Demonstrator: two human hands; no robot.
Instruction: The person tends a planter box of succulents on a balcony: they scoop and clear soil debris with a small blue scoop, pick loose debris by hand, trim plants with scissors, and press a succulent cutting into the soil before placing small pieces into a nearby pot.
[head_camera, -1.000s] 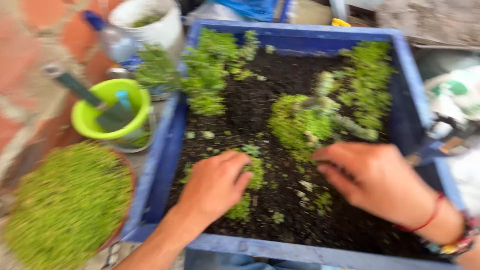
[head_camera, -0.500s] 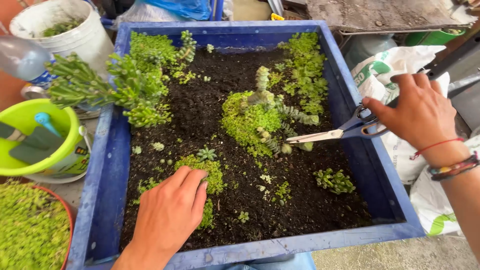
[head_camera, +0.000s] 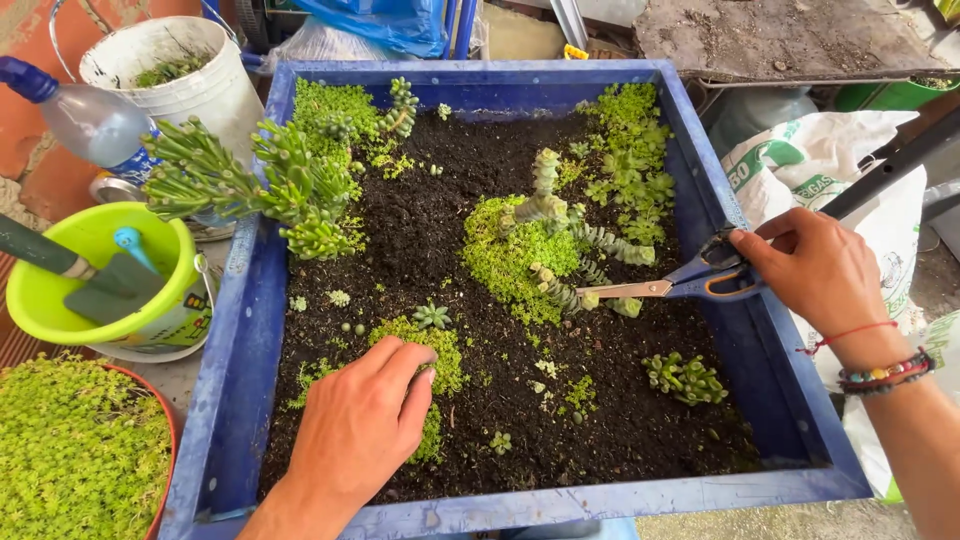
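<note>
Your right hand (head_camera: 815, 272) grips the blue-handled scissors (head_camera: 690, 282), blades nearly shut at the trailing grey-green succulent stems (head_camera: 590, 255) mid-tray, so they could nick neighbouring stems, while your left hand's (head_camera: 360, 425) curled fingers could crush the low bright-green moss-like clump (head_camera: 440, 345).

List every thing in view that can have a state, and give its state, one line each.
Scissors: blades shut, lying across the planter rim, tips beside the trailing succulent.
Right hand: gripping the scissor handles.
Left hand: palm down, fingers on the low green clump.
Blue planter box: filled with dark soil, partly planted.
Spray bottle: capped, tilted.
Green bucket: upright, trowel inside.
White bucket: upright, uncovered.
</note>
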